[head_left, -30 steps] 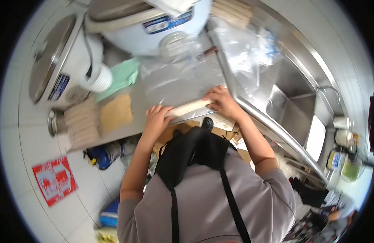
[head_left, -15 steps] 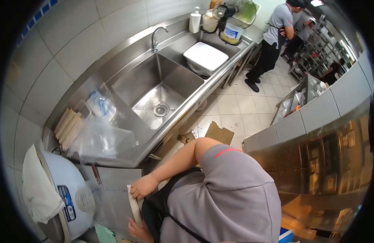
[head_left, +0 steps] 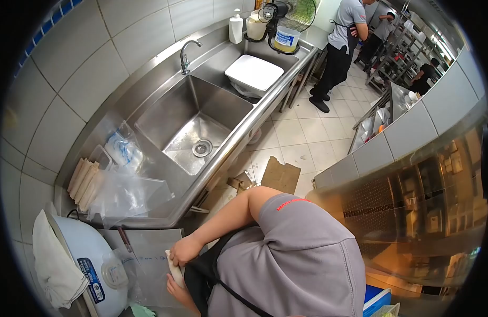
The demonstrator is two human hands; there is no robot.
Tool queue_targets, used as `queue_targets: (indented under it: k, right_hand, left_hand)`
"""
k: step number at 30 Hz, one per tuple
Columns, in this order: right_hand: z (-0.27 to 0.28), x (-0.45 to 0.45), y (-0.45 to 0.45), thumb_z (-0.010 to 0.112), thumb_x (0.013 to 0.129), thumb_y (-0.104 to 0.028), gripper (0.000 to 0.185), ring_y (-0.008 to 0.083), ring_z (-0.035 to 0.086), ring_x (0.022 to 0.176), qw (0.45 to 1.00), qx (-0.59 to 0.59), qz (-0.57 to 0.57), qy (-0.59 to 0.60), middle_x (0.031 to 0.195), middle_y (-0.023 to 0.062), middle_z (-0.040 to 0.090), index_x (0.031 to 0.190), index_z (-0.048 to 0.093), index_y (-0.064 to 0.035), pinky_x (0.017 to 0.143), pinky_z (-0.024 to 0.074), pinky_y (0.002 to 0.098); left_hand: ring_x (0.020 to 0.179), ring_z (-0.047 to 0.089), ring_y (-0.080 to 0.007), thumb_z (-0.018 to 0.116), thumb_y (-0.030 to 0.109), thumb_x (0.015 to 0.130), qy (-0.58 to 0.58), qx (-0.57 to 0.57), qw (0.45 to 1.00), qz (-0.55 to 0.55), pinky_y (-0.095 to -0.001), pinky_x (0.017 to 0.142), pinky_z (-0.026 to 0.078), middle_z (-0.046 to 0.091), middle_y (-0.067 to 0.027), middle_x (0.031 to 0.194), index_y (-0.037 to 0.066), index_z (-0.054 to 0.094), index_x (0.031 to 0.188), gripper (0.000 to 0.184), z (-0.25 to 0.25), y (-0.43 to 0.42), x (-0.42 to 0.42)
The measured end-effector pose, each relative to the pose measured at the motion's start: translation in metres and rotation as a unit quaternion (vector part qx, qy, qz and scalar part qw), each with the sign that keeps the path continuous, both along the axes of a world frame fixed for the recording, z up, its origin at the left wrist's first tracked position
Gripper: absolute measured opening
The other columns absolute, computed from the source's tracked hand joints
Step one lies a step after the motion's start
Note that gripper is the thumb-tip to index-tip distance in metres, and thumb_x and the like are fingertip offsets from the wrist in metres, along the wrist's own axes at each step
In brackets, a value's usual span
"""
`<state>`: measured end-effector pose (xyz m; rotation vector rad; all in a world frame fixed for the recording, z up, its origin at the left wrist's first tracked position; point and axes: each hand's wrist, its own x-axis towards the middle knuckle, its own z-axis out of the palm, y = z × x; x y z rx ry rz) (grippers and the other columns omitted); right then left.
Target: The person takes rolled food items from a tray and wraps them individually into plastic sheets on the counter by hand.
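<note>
My right hand [head_left: 185, 250] is closed around the upper end of a long pale roll [head_left: 175, 271], close against the black apron [head_left: 199, 274]. My left hand [head_left: 178, 289] is at the roll's lower end, its fingers curled against it. The apron hides part of the roll and of my left hand. Below the roll lies a grey board [head_left: 154, 240] with faint writing and clear plastic on it. Several similar pale rolls [head_left: 84, 182] are stacked on the steel counter, beside a clear plastic bag [head_left: 117, 193].
A white tub [head_left: 99, 259] with a cloth [head_left: 51, 259] over its rim stands at the left. Beyond the counter are a sink [head_left: 202, 148], a white lidded container [head_left: 254, 72] and a fan [head_left: 286, 13]. A co-worker [head_left: 341, 45] stands farther back. Cardboard [head_left: 281, 174] lies on the floor.
My two hands have come closer together on the roll, and less of its length shows between them. The whole view has shifted slightly.
</note>
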<state>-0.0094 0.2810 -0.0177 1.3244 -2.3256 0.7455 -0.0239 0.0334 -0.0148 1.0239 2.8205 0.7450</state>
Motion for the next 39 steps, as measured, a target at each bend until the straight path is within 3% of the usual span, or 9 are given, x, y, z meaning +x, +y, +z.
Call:
queue_targets:
  k: [6, 9, 12, 17, 20, 23, 29, 35, 39]
  right_hand:
    - [0.003, 0.010, -0.001, 0.057, 0.073, -0.018, 0.016, 0.0279, 0.054, 0.082, 0.998, -0.037, -0.032, 0.032, 0.078, 0.0097, 0.054, 0.065, 0.060, -0.0042, 0.073, 0.0439, 0.0401]
    - [0.013, 0.017, 0.002, 0.055, 0.077, -0.019, 0.019, 0.0301, 0.054, 0.086, 0.998, -0.038, -0.040, -0.004, 0.084, 0.0126, 0.058, 0.075, 0.059, -0.0003, 0.077, 0.0429, 0.0408]
    - [0.016, 0.020, 0.001, 0.056, 0.074, -0.021, 0.017, 0.0275, 0.051, 0.086, 0.994, -0.087, -0.061, 0.015, 0.082, 0.0100, 0.052, 0.070, 0.059, -0.0052, 0.075, 0.0409, 0.0394]
    - [0.034, 0.007, -0.013, 0.056, 0.079, -0.028, 0.021, 0.0271, 0.052, 0.095, 0.996, 0.014, -0.083, 0.002, 0.089, 0.0085, 0.054, 0.087, 0.059, -0.0086, 0.077, 0.0391, 0.0382]
    - [0.016, -0.009, -0.039, 0.054, 0.080, -0.029, 0.022, 0.0257, 0.052, 0.097, 0.995, 0.035, -0.096, 0.004, 0.091, 0.0072, 0.054, 0.089, 0.059, -0.0094, 0.078, 0.0400, 0.0385]
    - [-0.008, -0.020, -0.051, 0.053, 0.081, -0.029, 0.022, 0.0251, 0.053, 0.097, 0.993, 0.071, -0.096, 0.022, 0.092, 0.0067, 0.056, 0.089, 0.060, -0.0091, 0.077, 0.0420, 0.0400]
    - [-0.005, -0.029, -0.056, 0.058, 0.076, -0.029, 0.026, 0.0263, 0.055, 0.096, 0.993, 0.101, -0.056, -0.008, 0.095, 0.0075, 0.058, 0.091, 0.061, -0.0081, 0.077, 0.0435, 0.0420]
    - [-0.006, -0.032, -0.052, 0.063, 0.072, -0.029, 0.028, 0.0275, 0.054, 0.095, 0.995, 0.092, -0.020, -0.042, 0.094, 0.0090, 0.057, 0.091, 0.062, -0.0071, 0.079, 0.0434, 0.0421]
    - [-0.005, -0.033, -0.049, 0.056, 0.079, -0.029, 0.025, 0.0307, 0.057, 0.091, 0.996, 0.085, -0.009, -0.028, 0.090, 0.0118, 0.059, 0.087, 0.062, -0.0067, 0.075, 0.0460, 0.0433]
  left_hand:
    - [0.104, 0.048, -0.0358, 0.060, 0.034, 0.086, -0.002, -0.008, 0.999, -0.046, -0.0424, 0.091, 0.038, 0.052, -0.0188, 0.112, -0.001, 0.047, 0.129, 0.056, 0.002, 0.004, -0.009]
    - [0.104, 0.048, -0.0360, 0.060, 0.034, 0.086, -0.010, 0.008, 0.999, -0.051, -0.0424, 0.091, 0.038, 0.053, -0.0186, 0.110, -0.001, 0.049, 0.127, 0.055, -0.002, 0.003, -0.012]
    - [0.103, 0.049, -0.0363, 0.059, 0.034, 0.087, -0.007, 0.038, 0.998, -0.055, -0.0428, 0.091, 0.038, 0.054, -0.0188, 0.109, -0.002, 0.050, 0.125, 0.053, 0.004, 0.004, -0.008]
    - [0.107, 0.047, -0.0369, 0.051, 0.026, 0.091, -0.020, 0.065, 0.997, -0.035, -0.0448, 0.093, 0.036, 0.054, -0.0195, 0.113, -0.004, 0.054, 0.120, 0.041, 0.026, -0.002, -0.016]
    - [0.103, 0.050, -0.0355, 0.048, 0.018, 0.093, 0.091, 0.028, 0.993, -0.070, -0.0432, 0.091, 0.037, 0.056, -0.0183, 0.109, -0.004, 0.052, 0.121, 0.037, 0.026, -0.015, -0.030]
    - [0.116, 0.044, -0.0377, 0.044, 0.021, 0.093, 0.032, 0.004, 0.998, -0.049, -0.0461, 0.099, 0.032, 0.050, -0.0200, 0.126, -0.004, 0.057, 0.116, 0.036, 0.028, -0.020, -0.029]
    - [0.122, 0.039, -0.0383, 0.047, 0.025, 0.092, 0.016, 0.008, 0.999, -0.029, -0.0476, 0.102, 0.029, 0.046, -0.0195, 0.132, 0.000, 0.057, 0.119, 0.039, 0.036, -0.019, -0.025]
    - [0.118, 0.044, -0.0362, 0.052, 0.024, 0.088, 0.091, -0.003, 0.995, -0.036, -0.0457, 0.101, 0.033, 0.051, -0.0157, 0.127, 0.002, 0.060, 0.112, 0.033, 0.037, -0.018, -0.024]
    - [0.114, 0.047, -0.0391, 0.049, 0.029, 0.093, 0.070, -0.035, 0.996, -0.045, -0.0450, 0.096, 0.037, 0.051, -0.0236, 0.121, 0.003, 0.051, 0.125, 0.042, 0.081, -0.003, -0.006]
